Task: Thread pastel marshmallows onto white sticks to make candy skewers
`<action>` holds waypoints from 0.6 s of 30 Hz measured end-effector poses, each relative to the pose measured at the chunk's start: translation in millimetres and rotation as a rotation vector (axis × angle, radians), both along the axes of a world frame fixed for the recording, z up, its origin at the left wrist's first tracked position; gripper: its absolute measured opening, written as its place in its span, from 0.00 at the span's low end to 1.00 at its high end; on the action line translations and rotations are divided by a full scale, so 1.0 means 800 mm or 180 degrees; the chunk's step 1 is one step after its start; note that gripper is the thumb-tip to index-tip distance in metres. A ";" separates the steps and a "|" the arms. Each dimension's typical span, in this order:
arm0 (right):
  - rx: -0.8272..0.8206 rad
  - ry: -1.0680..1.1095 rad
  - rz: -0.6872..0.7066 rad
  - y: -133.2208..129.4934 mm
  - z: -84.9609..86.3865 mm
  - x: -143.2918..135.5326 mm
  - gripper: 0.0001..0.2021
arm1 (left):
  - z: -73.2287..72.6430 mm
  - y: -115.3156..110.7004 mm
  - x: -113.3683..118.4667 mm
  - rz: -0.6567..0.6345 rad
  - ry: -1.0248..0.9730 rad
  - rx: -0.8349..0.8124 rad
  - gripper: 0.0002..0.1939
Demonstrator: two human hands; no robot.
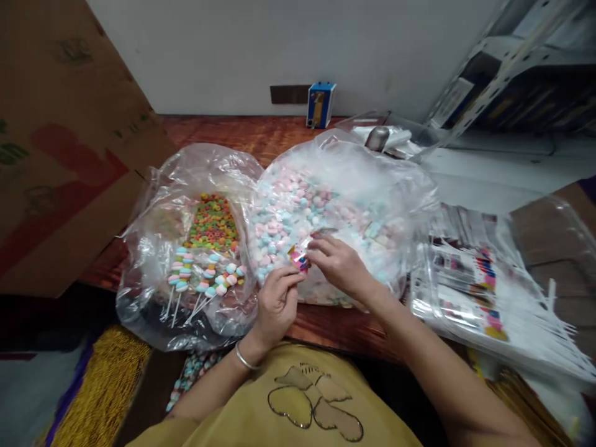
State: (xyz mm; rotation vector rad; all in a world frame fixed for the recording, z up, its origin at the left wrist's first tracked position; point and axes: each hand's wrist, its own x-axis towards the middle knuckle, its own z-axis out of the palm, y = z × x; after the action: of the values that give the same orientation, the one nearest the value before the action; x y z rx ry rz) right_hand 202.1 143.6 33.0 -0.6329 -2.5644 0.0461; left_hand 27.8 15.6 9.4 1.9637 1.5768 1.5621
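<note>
Both hands meet over a large clear bag (354, 167) of pastel pink, blue and white marshmallows (274, 233). Between them is a small printed plastic packet (298, 257) in pink, blue and yellow. My left hand (278, 304) pinches its lower edge. Closed at the packet's upper right side, my right hand (336, 264) grips it too; its fingertips are partly hidden. To the left, several marshmallow skewers (184, 270) on white sticks lie on another clear bag (186, 167). Beside them are colourful ring-shaped candies (214, 220).
Printed plastic bags (465, 273) and white sticks (544, 329) lie at the right. A blue box (320, 105) stands against the wall. A clear tray (410, 139) sits behind the marshmallows. One large cardboard box (60, 143) borders the left, and metal shelving (503, 68) the right.
</note>
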 end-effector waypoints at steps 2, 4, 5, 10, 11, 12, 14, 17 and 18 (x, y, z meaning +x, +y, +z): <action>-0.0181 -0.0086 0.0147 0.002 -0.028 -0.012 0.13 | -0.005 0.005 -0.008 -0.0077 0.0074 -0.0256 0.14; -0.0334 0.0112 0.0049 0.000 -0.042 -0.006 0.15 | -0.011 0.009 -0.012 -0.0171 0.0098 -0.0428 0.13; -0.0401 0.0282 -0.0051 -0.002 -0.044 0.001 0.16 | -0.014 0.010 -0.013 -0.0199 0.0099 -0.0468 0.13; -0.0783 0.0855 -0.0753 -0.002 -0.023 0.031 0.15 | -0.015 0.020 -0.009 -0.0249 0.0097 -0.0480 0.13; -0.0832 0.0860 -0.0892 0.002 -0.016 0.030 0.14 | -0.014 0.022 -0.009 -0.0249 0.0109 -0.0474 0.12; -0.0852 0.0840 -0.0992 0.006 -0.009 0.028 0.14 | -0.014 0.023 -0.008 -0.0239 0.0122 -0.0473 0.12; -0.0837 0.0698 -0.1015 0.013 0.004 0.016 0.14 | -0.013 0.026 -0.009 -0.0210 0.0122 -0.0479 0.12; -0.0712 0.0161 -0.0962 0.008 0.018 -0.011 0.09 | -0.013 0.024 -0.011 -0.0171 -0.0034 -0.0535 0.12; -0.0626 -0.0051 -0.1020 0.001 0.018 -0.021 0.09 | -0.014 0.023 -0.013 -0.0094 -0.0154 -0.0581 0.12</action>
State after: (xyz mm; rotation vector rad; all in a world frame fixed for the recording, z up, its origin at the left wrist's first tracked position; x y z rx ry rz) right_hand 185.1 144.1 47.7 -1.1148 -2.4600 0.1866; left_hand 17.7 33.8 -1.5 1.8308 1.6018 1.3900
